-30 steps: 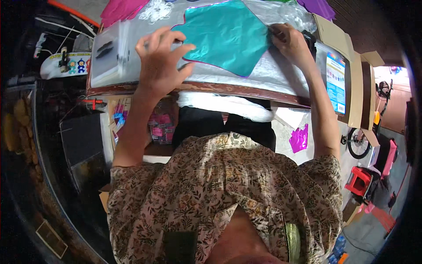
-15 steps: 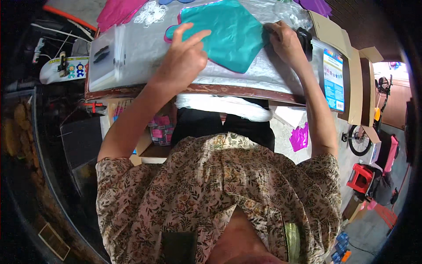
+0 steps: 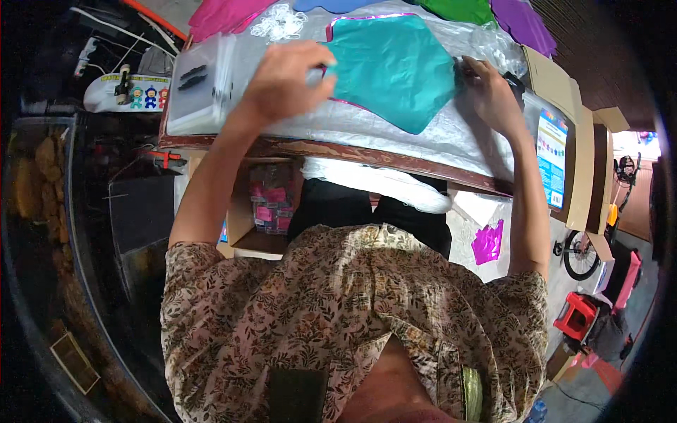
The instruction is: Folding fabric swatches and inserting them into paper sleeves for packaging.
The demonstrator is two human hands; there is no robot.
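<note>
On the counter [image 3: 395, 137], your left hand [image 3: 285, 88] pinches the teal sheet [image 3: 391, 70]; right hand [image 3: 486, 92] grip unclear. Likely smoothing step; next, pull evenly.

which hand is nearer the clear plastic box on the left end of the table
Left. The left hand rests just right of the clear plastic box; the right hand is far across the teal sheet.

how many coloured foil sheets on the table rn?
5. Teal sheet at centre between left hand and right hand; pink far left; blue top centre; green and purple far right. Others may lie beyond the frame.
</note>
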